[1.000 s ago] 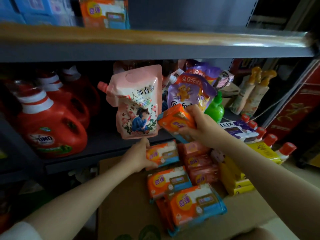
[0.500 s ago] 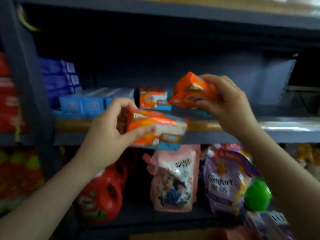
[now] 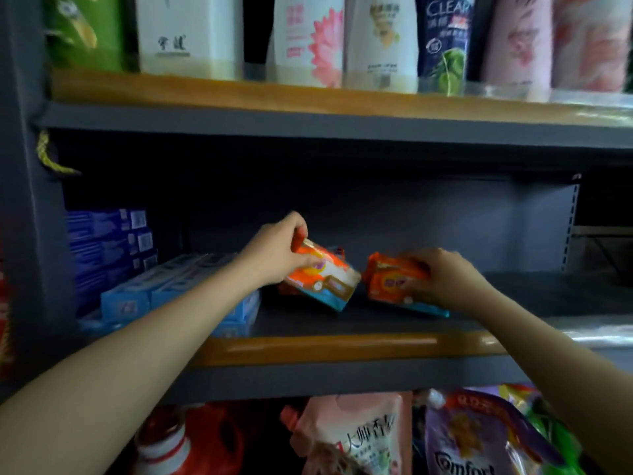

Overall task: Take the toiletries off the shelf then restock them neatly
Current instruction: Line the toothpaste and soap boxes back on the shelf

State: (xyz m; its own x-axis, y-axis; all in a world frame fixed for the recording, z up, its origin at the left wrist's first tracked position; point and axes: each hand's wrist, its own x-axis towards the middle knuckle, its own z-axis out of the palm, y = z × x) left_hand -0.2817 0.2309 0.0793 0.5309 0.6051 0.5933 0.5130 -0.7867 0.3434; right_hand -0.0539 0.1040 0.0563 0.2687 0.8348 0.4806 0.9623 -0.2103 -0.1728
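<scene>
My left hand (image 3: 274,253) grips an orange and blue soap pack (image 3: 325,281), tilted, low over the middle shelf (image 3: 342,323). Part of another orange pack shows just behind it. My right hand (image 3: 445,279) holds a second orange soap pack (image 3: 394,282), which rests on the shelf board to the right of the first. Both hands reach into the grey shelf bay, a short gap between the two packs.
Blue boxes (image 3: 137,296) lie and stack at the left of the same shelf. Shampoo bottles (image 3: 380,39) line the shelf above. Below stand a pink refill pouch (image 3: 359,440), a purple Comfort pouch (image 3: 479,440) and a red detergent jug (image 3: 191,440). The shelf's right half is bare.
The view rose from the lower shelf and the carton of packs. Both hands lifted a soap pack each and moved them forward into the middle shelf bay.
</scene>
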